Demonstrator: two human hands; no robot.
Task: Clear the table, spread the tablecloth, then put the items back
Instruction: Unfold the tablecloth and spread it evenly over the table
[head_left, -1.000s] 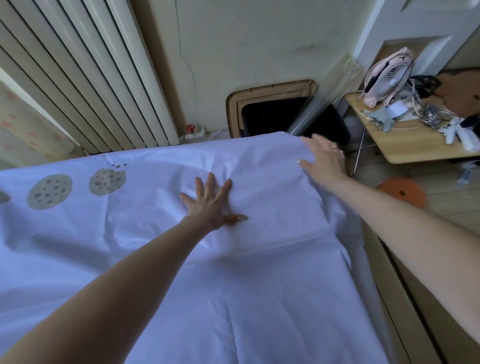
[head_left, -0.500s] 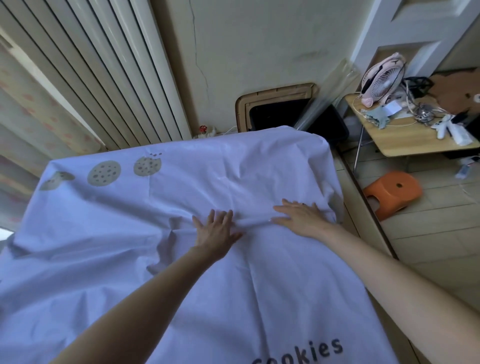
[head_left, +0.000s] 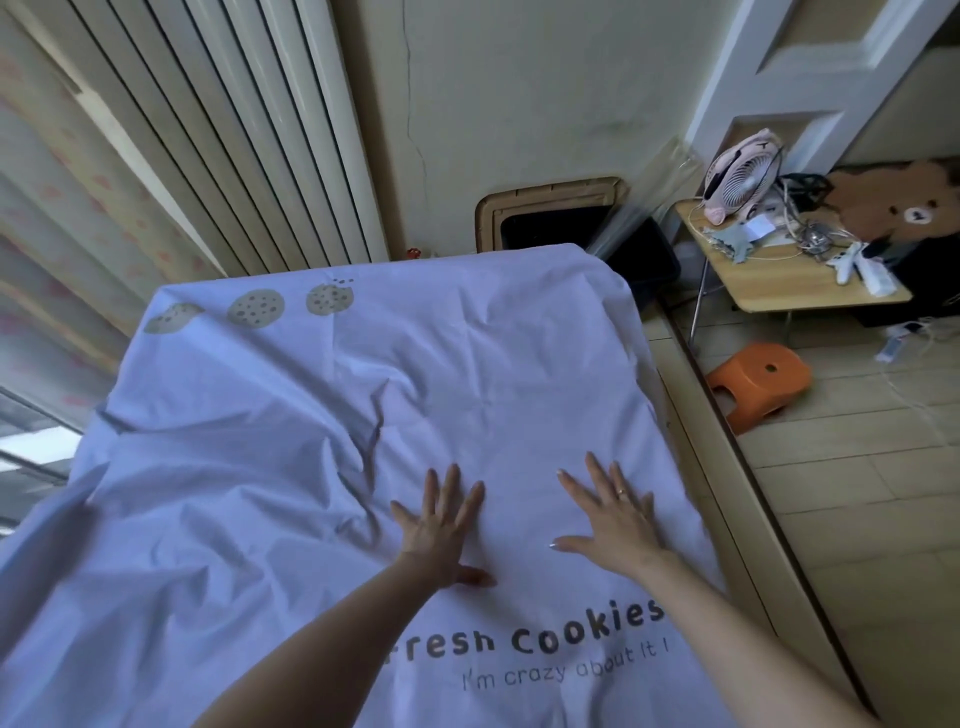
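closest in, the dark lettering (head_left: 524, 636) reads "fresh cookies", with "i'm crazy about it!" beneath, printed across the pale blue tablecloth (head_left: 311, 467). just past the words, both hands are flat on the fabric. the left hand (head_left: 441, 525) is palm down, fingers straight and fanned, thumb pointing out toward its partner. the right hand (head_left: 610, 525) matches it, fingers spread wide, a ring (head_left: 621, 491) on one finger. they sit side by side, near each other but apart, gripping nothing, only pressing down on the cloth.

left of the left hand, a run of deep creases (head_left: 363, 452) climbs away toward the middle. the tablecloth covers the whole tabletop and drapes over the far end. its near left part lies loose and rumpled. up at the far left corner, three cookie prints (head_left: 256, 308) sit in a row.

along the cloth's right side runs a wooden edge (head_left: 717, 467). beyond that, an orange stool (head_left: 758, 379) stands on the tiled floor. farther back, a small wooden tabletop (head_left: 795, 291) carries a pink fan (head_left: 740, 176), tangled cables and white remotes (head_left: 862, 267), with a brown bear cushion (head_left: 904, 208) just behind. past the far end of the cloth sits a black container (head_left: 639, 249) by the wall. a white radiator (head_left: 249, 130) rises at the far left.
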